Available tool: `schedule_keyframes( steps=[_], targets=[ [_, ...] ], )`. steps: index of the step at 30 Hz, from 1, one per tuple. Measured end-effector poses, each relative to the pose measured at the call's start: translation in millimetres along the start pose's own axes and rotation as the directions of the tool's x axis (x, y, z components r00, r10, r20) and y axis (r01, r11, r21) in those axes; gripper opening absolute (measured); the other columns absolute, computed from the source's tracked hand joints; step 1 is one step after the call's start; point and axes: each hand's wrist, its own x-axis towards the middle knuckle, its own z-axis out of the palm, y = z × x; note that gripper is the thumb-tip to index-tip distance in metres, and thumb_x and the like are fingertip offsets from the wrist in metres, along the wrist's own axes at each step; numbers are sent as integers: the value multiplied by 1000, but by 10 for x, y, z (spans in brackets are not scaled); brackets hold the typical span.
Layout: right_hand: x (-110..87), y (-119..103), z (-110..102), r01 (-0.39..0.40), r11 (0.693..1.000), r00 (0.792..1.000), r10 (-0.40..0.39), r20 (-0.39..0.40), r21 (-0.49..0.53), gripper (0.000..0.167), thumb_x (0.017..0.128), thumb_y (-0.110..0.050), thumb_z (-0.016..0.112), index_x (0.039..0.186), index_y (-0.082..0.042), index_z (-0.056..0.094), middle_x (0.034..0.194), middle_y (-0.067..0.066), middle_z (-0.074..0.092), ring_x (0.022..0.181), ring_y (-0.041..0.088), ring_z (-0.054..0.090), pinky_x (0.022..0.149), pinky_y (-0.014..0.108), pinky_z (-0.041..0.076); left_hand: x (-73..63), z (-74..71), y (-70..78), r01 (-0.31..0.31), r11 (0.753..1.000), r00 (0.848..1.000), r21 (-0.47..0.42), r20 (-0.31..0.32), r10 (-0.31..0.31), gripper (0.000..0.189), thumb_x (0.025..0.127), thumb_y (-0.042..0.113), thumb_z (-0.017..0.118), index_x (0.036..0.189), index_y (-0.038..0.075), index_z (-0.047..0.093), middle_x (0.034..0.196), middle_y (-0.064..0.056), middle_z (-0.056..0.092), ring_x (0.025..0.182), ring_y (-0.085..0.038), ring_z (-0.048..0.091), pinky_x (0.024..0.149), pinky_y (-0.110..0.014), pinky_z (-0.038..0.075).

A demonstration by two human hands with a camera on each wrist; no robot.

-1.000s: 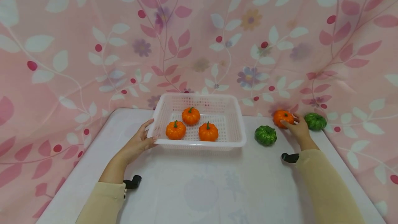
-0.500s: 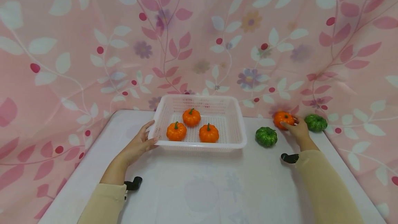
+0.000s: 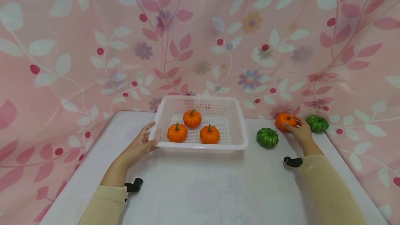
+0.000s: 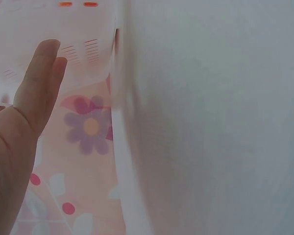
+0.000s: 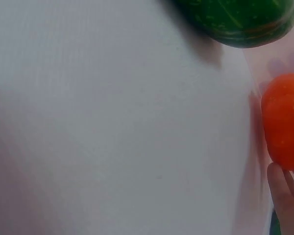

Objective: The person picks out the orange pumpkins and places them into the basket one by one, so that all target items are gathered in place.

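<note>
My left hand (image 3: 134, 150) rests against the left side of a white plastic basket (image 3: 200, 146). Its thumb is at the front corner, and its straight fingers (image 4: 36, 81) touch the outer wall in the left wrist view. Inside the basket sit three small orange pumpkins, one at the back (image 3: 192, 120), one at front left (image 3: 176, 134) and one at front right (image 3: 209, 136). My right hand (image 3: 302, 133) grips another orange pumpkin (image 3: 283, 121) by the table's back edge, thumb in front and fingers behind. That pumpkin (image 5: 285, 120) is partly cut off in the right wrist view.
A green pumpkin (image 3: 267, 138) lies between the basket and my right hand. Another green pumpkin (image 3: 317, 124) is to that hand's right, at the table's far corner. The white-covered table (image 3: 200, 183) meets a pink floral curtain (image 3: 200, 44) behind.
My right wrist and sleeve have shifted slightly right and toward me, while the fingers stay around the orange pumpkin. The left hand and basket hold their places.
</note>
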Motion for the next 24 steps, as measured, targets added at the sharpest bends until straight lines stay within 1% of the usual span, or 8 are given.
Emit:
schedule_keyframes(
  steps=[4,9,13,18,24],
  targets=[
    [-23,-22,-32,-11,1000,1000,11,5,-4,94,96,-49,62,159,-1,11,159,35,13,141,54,22,112,62,30,-2,-3,-1,1,1000,1000,-3,-2,-1,81,101,6,57,161,26,6,152,-29,30,114,-21,58,103,-38,47],
    [-127,-94,-66,-22,1000,1000,22,-8,-10,93,95,-49,63,159,-3,13,159,33,13,141,54,21,111,63,30,2,-10,-15,-4,1000,1000,-3,5,4,82,101,7,58,161,26,6,153,-28,29,115,-21,57,104,-39,47],
    [-212,-140,-93,-11,1000,1000,10,-21,-11,91,96,-49,62,159,-3,15,159,33,14,141,54,21,111,64,31,2,-10,-15,-4,1000,1000,-4,12,4,82,101,8,59,161,27,6,154,-28,28,116,-21,57,104,-38,46],
    [-304,-229,-121,10,1000,999,-10,-34,-5,87,98,-45,61,159,-4,16,159,33,15,141,54,23,110,63,32,0,-19,-16,0,1000,1000,1,4,0,83,101,12,61,161,28,7,154,-27,28,117,-22,57,103,-36,48],
    [-392,-317,-149,28,1000,999,-29,-27,-12,86,98,-44,61,159,-3,17,159,33,17,140,54,26,109,63,32,1,-21,-21,-3,1000,1000,3,1,3,82,101,9,59,161,27,6,155,-27,28,117,-22,57,102,-36,48]
  ],
)
